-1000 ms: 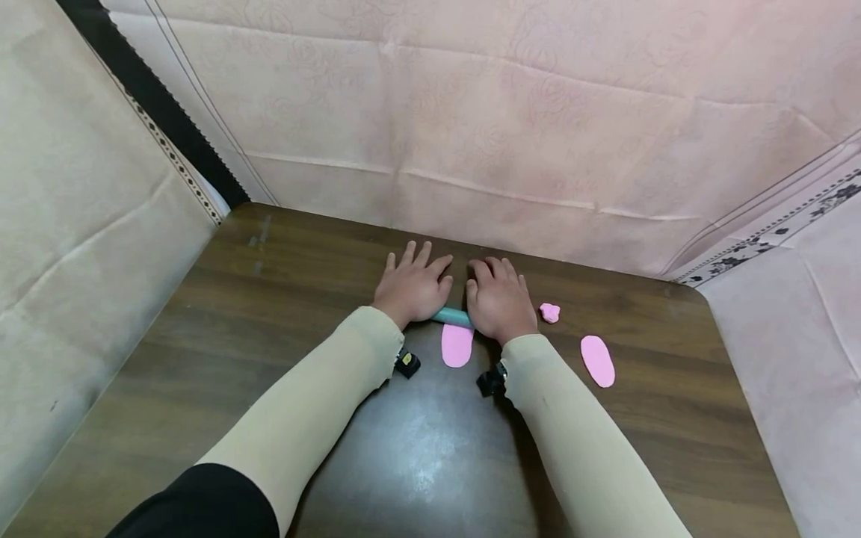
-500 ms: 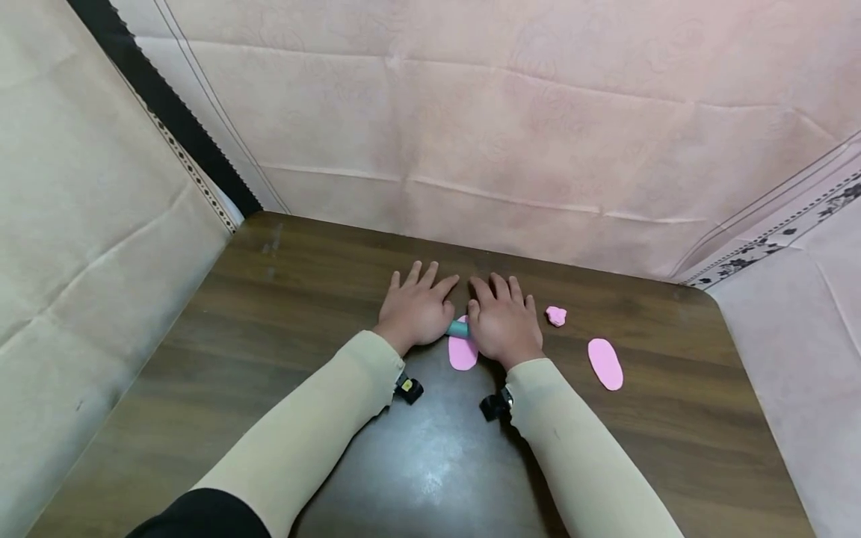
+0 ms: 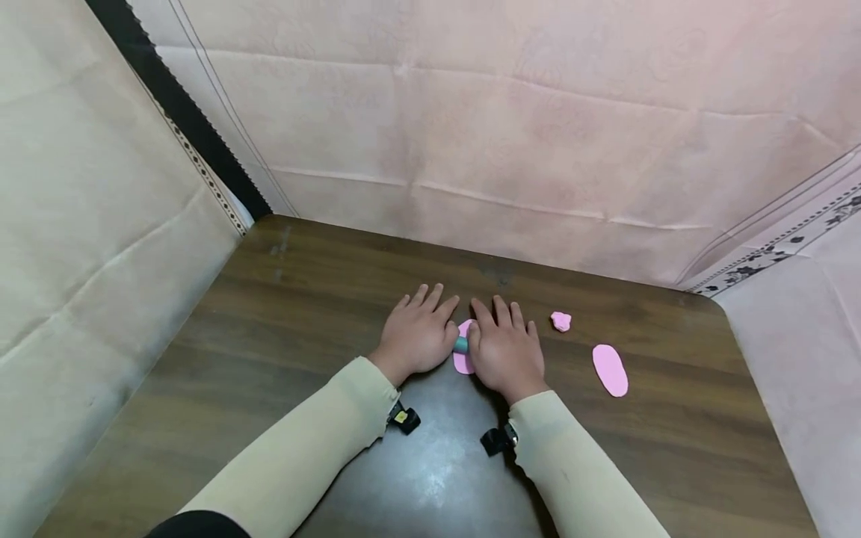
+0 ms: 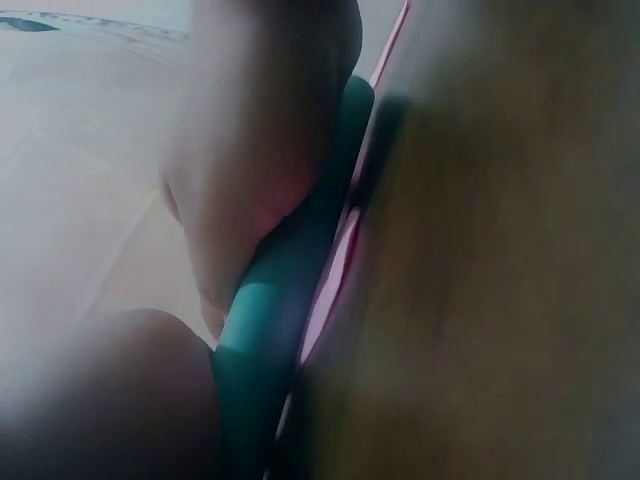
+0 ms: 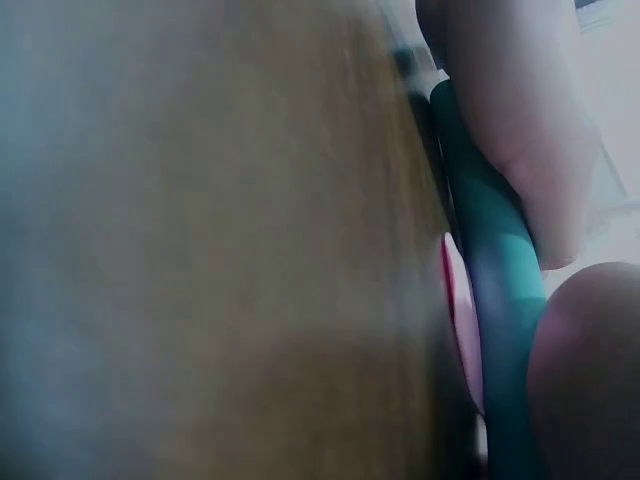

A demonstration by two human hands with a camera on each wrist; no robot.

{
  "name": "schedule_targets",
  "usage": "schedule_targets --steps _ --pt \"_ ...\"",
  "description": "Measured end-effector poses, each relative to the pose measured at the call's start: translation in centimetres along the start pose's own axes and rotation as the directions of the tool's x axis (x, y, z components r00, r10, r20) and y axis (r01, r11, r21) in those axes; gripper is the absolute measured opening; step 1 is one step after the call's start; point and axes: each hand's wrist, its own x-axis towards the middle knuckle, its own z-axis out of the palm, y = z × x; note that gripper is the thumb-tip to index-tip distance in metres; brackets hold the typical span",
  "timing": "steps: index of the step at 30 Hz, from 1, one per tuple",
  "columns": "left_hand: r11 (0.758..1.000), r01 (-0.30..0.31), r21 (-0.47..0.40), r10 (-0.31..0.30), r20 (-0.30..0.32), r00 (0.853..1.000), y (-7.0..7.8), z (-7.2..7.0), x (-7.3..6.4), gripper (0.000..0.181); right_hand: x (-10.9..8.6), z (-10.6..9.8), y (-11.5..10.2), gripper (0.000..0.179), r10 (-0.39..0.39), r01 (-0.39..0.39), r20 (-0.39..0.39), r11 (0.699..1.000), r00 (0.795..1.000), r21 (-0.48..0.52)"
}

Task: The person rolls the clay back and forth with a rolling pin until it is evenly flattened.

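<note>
A teal rolling pin [image 3: 460, 345] lies crosswise over a flat pink clay piece [image 3: 463, 365]. On the pin's left part rests my left hand [image 3: 418, 334], palm down with fingers stretched forward. My right hand [image 3: 507, 353] presses on its right part the same way, thumbs facing each other across a short gap. Most of the pin is hidden under the hands in the head view. In the left wrist view the teal rod [image 4: 265, 320] runs beneath the hand, with the thin pink edge [image 4: 330, 290] below it. The right wrist view shows the pin [image 5: 500, 270] against the pink sheet [image 5: 463, 320] too.
To the right of my right hand sit a small pink clay lump [image 3: 561, 321] and a flat pink oval [image 3: 610, 370]. The brown wooden table [image 3: 303, 299] meets pale cloth hangings [image 3: 498, 149] at its back and sides.
Both hands have drawn back toward my body with the rolling pin. It has gone from the far end of the pink piece to its middle. The lump and oval stay put.
</note>
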Motion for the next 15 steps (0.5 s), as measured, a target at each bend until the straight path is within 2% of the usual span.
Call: schedule_targets --steps 8,15 --pt "0.999 -0.050 0.019 0.051 -0.046 0.998 0.2 0.6 -2.3 0.061 -2.1 0.4 -0.3 0.062 -0.032 0.032 -0.030 0.999 0.999 0.004" --pt "0.996 -0.089 0.023 0.091 -0.083 0.992 0.4 0.5 -4.5 0.061 -3.8 0.9 -0.6 0.063 -0.067 0.066 -0.081 0.998 0.994 -0.018"
